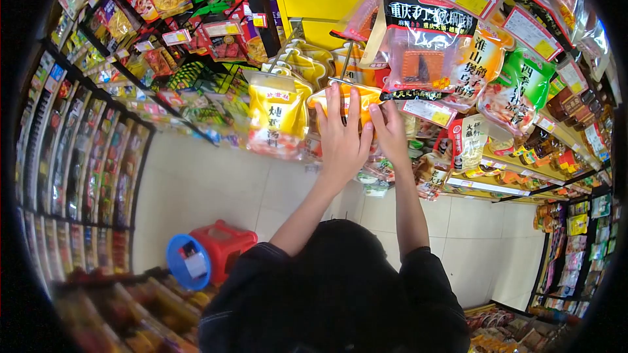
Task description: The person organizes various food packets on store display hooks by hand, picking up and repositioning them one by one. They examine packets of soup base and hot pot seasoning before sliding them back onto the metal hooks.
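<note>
Both of my hands are raised to a yellow packet [356, 95] hanging on a metal display hook [345, 59]. My left hand [340, 137] lies flat over the packet's front with fingers spread and pointing up. My right hand [390, 132] grips the packet's right edge. Another yellow packet [278, 114] with red characters hangs just to the left on the neighbouring hook. Above hangs a clear and black packet [422, 39] with a white price tag.
Shelves of packaged snacks [91, 157] line the left aisle, and more hanging packets [517, 85] fill the right. A red stool [226, 245] and a blue basket [186, 261] stand on the pale tiled floor [216, 183].
</note>
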Demonstrator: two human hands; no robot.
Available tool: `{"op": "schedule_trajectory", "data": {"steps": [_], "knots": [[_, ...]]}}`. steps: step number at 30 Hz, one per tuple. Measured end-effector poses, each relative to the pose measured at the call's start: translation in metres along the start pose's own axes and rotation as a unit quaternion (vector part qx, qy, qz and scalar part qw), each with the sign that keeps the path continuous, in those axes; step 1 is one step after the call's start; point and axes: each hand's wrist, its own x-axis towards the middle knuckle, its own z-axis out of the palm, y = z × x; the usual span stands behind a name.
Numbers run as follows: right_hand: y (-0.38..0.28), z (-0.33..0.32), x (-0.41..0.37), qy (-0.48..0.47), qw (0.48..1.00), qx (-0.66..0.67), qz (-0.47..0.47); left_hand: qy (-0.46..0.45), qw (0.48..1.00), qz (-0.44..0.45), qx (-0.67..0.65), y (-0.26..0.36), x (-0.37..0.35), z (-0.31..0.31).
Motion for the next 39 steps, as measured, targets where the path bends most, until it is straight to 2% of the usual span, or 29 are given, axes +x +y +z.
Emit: {"op": "schedule_trajectory", "data": {"steps": [6,9,14,20,24,27,30,32,34,36,38,39], "knots": [[0.011,-0.006,0.005,0.012,1.0,-0.003,0.02,-0.028,0.999,-0.02,0.0,0.002,0.006,0.013],[0.022,-0.014,0.008,-0.011,0.996,-0.042,0.076,-0.021,0.999,-0.025,-0.001,0.003,0.007,0.017],[0.037,-0.01,0.011,0.045,0.997,-0.06,0.015,-0.011,0.999,-0.035,-0.007,0.001,0.007,0.028],[0.012,0.004,0.013,0.11,0.978,-0.173,-0.023,-0.046,0.998,-0.043,-0.014,-0.003,-0.003,0.036],[0.014,0.012,0.013,0.144,0.966,-0.206,0.054,-0.058,0.996,-0.044,-0.042,-0.005,-0.004,0.038],[0.016,0.019,0.015,0.184,0.974,-0.135,0.015,-0.065,0.994,-0.028,-0.084,-0.011,0.003,0.043],[0.028,0.017,0.02,0.191,0.961,-0.199,-0.023,-0.055,0.996,-0.01,-0.068,-0.016,0.012,0.046],[0.038,0.015,0.021,0.181,0.965,-0.185,0.039,-0.041,0.998,0.001,-0.047,-0.02,0.016,0.05],[0.033,0.012,0.02,0.166,0.974,-0.154,0.026,-0.052,0.998,0.0,-0.033,-0.021,0.019,0.051],[0.03,0.004,0.013,0.15,0.964,-0.216,-0.047,-0.04,0.999,0.003,-0.036,-0.022,0.023,0.055],[0.006,0.01,-0.004,0.2,0.905,-0.337,-0.169,-0.045,0.999,0.0,-0.024,-0.023,0.025,0.057],[-0.011,0.01,-0.019,0.186,0.927,-0.296,-0.138,-0.047,0.999,-0.001,-0.017,-0.023,0.026,0.059]]}}
